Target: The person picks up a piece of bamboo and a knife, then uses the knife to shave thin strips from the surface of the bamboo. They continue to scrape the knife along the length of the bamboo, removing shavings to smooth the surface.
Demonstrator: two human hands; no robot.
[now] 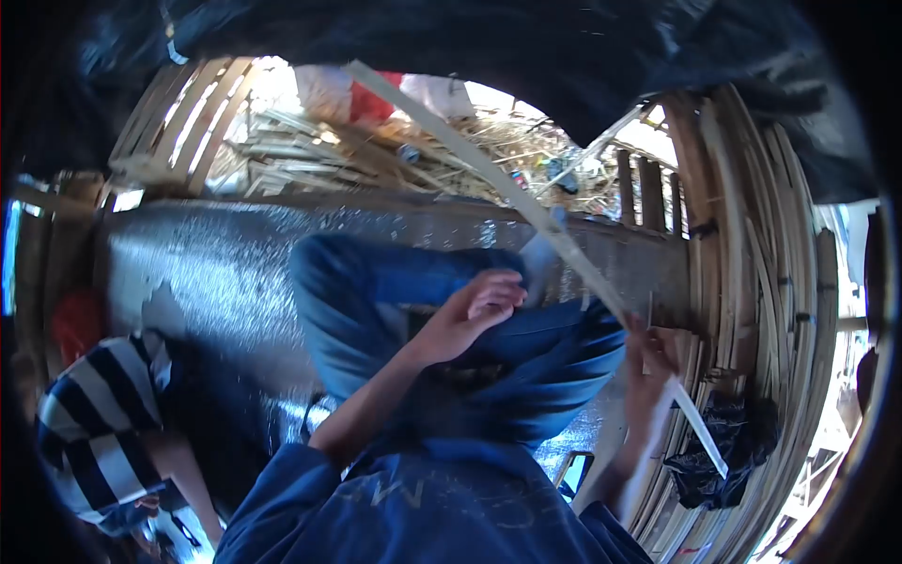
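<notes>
My right hand (648, 359) is wrapped around a long, thin wooden strip (489, 174). The strip slants from the upper left, across the view, down through the fingers, and its pale lower end hangs over a black plastic bag. Above my crossed legs (451, 315) hovers my left hand (487, 299), palm partly turned up, its fingers loosely curled with nothing visible in them. Just beyond those fingertips is a blurred, pale, blade-like piece (542, 252), its lower part hidden near my leg.
Bundles of long wooden strips (785, 282) line the right side, with the black plastic bag (719, 451) on them. Another person in a striped shirt (108, 414) bends at the left. Split wood and shavings (310, 155) lie beyond the shiny dark sheet (207, 254). Dark plastic (423, 33) hangs overhead.
</notes>
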